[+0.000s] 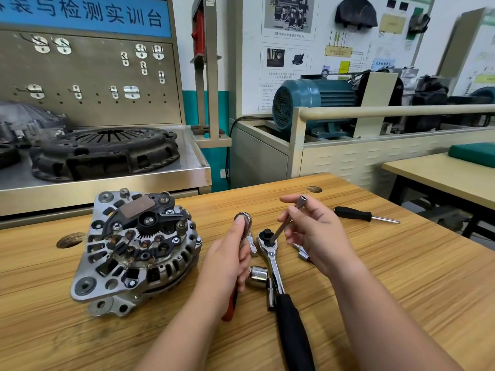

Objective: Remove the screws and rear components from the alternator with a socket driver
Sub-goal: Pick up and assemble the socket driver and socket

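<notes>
The large ratchet [285, 303] lies on the wooden bench [375, 277], its black rubber handle toward the camera. The right hand [313, 234] pinches a thin steel socket bar [288, 222], tilted, with its lower end at the ratchet's head. The left hand [230, 261] grips a small red-handled ratchet [232, 303] (thumb on its chrome head). The alternator [136, 247], of ribbed grey metal, lies just left of this nearer hand, rear side up.

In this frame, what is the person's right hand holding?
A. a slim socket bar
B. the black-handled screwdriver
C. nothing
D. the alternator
A: the right hand pinches the slim socket bar, its lower end at the head of the large ratchet lying on the table; the screwdriver lies untouched farther right, and the left hand grips a small ratchet.
</notes>
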`<state>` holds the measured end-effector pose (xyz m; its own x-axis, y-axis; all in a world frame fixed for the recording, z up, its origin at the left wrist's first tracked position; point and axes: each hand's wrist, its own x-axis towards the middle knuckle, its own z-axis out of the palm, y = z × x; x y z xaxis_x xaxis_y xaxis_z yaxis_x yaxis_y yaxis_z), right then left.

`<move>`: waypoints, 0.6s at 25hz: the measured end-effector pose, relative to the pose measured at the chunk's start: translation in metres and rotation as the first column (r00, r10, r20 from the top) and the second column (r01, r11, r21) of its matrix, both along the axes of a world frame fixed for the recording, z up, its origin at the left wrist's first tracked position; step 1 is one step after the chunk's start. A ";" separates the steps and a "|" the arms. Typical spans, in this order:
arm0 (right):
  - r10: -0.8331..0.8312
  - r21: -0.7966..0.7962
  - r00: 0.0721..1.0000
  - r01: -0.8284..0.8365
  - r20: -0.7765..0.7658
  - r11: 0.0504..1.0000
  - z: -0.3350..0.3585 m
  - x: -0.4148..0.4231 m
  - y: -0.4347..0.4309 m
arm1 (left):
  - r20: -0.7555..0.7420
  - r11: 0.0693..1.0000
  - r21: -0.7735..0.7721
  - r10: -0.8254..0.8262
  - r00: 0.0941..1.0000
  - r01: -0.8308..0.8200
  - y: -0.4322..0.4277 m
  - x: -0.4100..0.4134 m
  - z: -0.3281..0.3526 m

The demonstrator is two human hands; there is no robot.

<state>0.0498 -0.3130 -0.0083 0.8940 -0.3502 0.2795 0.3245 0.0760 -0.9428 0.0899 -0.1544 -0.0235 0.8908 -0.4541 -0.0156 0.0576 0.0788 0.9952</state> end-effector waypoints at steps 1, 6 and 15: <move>-0.017 -0.056 0.999 0.019 0.030 0.998 0.000 0.000 0.002 | -0.029 0.998 -0.043 -0.051 0.998 0.050 0.001 0.001 0.001; -0.112 -0.344 0.979 0.165 0.169 0.924 -0.001 -0.001 0.008 | -0.032 0.927 -0.259 -0.289 0.957 0.272 0.004 -0.001 0.002; -0.151 -0.782 0.972 0.234 0.179 0.578 -0.007 0.001 0.016 | -0.133 0.858 -0.399 -0.403 0.906 0.323 0.005 -0.002 0.009</move>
